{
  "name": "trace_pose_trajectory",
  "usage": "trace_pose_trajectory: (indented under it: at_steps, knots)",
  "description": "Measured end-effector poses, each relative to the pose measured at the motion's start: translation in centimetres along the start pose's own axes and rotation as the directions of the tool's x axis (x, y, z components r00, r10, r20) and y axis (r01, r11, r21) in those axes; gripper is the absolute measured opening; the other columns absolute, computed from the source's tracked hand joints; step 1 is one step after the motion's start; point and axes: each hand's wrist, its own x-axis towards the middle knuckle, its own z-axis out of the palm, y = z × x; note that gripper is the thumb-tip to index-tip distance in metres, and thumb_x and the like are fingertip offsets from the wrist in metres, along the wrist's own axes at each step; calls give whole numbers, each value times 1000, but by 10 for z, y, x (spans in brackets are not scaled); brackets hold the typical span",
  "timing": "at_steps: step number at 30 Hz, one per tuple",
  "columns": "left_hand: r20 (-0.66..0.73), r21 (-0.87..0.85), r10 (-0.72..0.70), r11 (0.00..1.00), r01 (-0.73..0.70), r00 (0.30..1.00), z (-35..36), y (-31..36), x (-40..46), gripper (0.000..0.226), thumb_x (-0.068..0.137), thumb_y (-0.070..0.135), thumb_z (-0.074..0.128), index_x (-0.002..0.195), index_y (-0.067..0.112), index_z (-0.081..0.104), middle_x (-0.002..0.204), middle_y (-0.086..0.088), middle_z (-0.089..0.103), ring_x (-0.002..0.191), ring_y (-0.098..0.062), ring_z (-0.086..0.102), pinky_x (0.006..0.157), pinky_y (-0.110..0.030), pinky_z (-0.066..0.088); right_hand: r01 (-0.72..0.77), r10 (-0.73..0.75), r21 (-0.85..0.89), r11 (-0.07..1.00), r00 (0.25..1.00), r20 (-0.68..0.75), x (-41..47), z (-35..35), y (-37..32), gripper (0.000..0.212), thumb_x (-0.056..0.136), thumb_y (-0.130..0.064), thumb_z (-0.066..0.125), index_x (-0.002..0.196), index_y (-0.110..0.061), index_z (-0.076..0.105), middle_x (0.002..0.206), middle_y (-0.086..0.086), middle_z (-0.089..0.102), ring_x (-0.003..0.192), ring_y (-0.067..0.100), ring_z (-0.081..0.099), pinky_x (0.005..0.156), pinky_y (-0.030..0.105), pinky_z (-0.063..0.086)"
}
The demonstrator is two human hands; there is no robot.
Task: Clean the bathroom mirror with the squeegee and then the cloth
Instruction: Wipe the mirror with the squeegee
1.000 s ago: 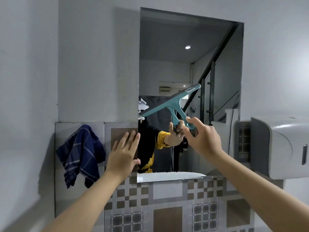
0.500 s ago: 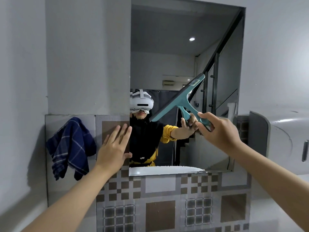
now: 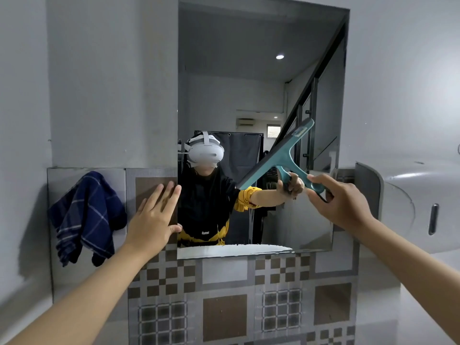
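One squeegee, one cloth (hanging)

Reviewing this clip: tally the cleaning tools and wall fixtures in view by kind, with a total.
Squeegees: 1, teal squeegee gripped by the right hand
Cloths: 1, blue plaid cloth hanging on the tiled wall
Mirrors: 1, mirror
Dispensers: 1, white dispenser at right
Total: 4
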Motion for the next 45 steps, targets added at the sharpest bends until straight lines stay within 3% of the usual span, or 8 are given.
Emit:
trace_pose_trajectory:
  at_steps: [5, 8, 12, 20, 24, 28, 37, 45]
  knots:
    - [0, -5, -1, 1000, 1, 1000, 0, 2, 0, 104, 64, 31, 80, 146, 16, 17, 150, -9, 27, 138, -30, 19, 100, -50, 26, -77, 77, -16, 997, 997, 2, -19, -10, 27, 30, 82, -25, 73, 111, -20, 67, 52, -1, 54, 40, 22, 43, 40, 27, 37]
    - [5, -9, -4, 1000, 4, 1000, 0, 3, 1, 104, 64, 30, 81, 145, 16, 18, 149, -10, 27, 137, -32, 20, 100, -53, 28, -104, 104, -29, 994, 995, 10, -36, -14, 49, 32, 81, -23, 74, 112, -21, 64, 56, 2, 60, 40, 17, 45, 38, 27, 40]
    - [14, 0, -11, 1000, 11, 1000, 1, 3, 1, 105, 64, 29, 81, 146, 16, 16, 150, -10, 24, 138, -32, 19, 100, -54, 28, -140, 140, 7, 990, 990, 8, -52, -13, 61, 31, 81, -25, 73, 110, -18, 64, 65, 7, 66, 45, 25, 55, 42, 41, 52]
    - [23, 21, -14, 1000, 13, 1000, 0, 6, 1, 106, 63, 27, 81, 146, 14, 17, 149, -12, 25, 137, -34, 21, 98, -57, 30, -249, 250, 192, 949, 968, 19, -70, 2, 40, 24, 84, -17, 71, 104, -14, 60, 63, 4, 61, 46, 24, 53, 43, 38, 49]
    - [19, 22, -14, 1000, 13, 1000, 0, 6, 1, 105, 63, 26, 82, 145, 12, 19, 149, -13, 27, 136, -35, 22, 97, -58, 32, -308, 316, 264, 914, 949, 15, -75, 6, 25, 19, 84, -16, 70, 100, -15, 60, 69, -5, 60, 46, 14, 49, 42, 17, 42]
    - [21, 14, -15, 1000, 15, 1000, 1, 6, 1, 104, 64, 26, 81, 146, 13, 17, 150, -12, 24, 137, -34, 19, 98, -58, 32, -387, 402, 320, 865, 916, 20, -79, 10, 10, 19, 85, -17, 70, 99, -13, 59, 80, 1, 64, 50, 20, 54, 43, 22, 47]
    - [29, 31, -11, 999, 10, 1000, 0, 6, 0, 105, 62, 27, 82, 145, 11, 20, 148, -15, 29, 136, -36, 23, 95, -59, 36, -579, 631, 492, 651, 772, 73, -71, 16, -40, 15, 90, -20, 64, 97, -12, 54, 76, 4, 58, 49, 14, 48, 36, 12, 36]
    - [43, 9, -21, 1000, 21, 999, 1, 5, 0, 106, 64, 28, 81, 146, 13, 16, 151, -12, 24, 139, -34, 18, 99, -57, 32, -696, 792, 609, 379, 584, 175, -51, 33, -104, 15, 94, -29, 53, 102, -17, 47, 80, 10, 57, 53, 19, 48, 46, 27, 39]
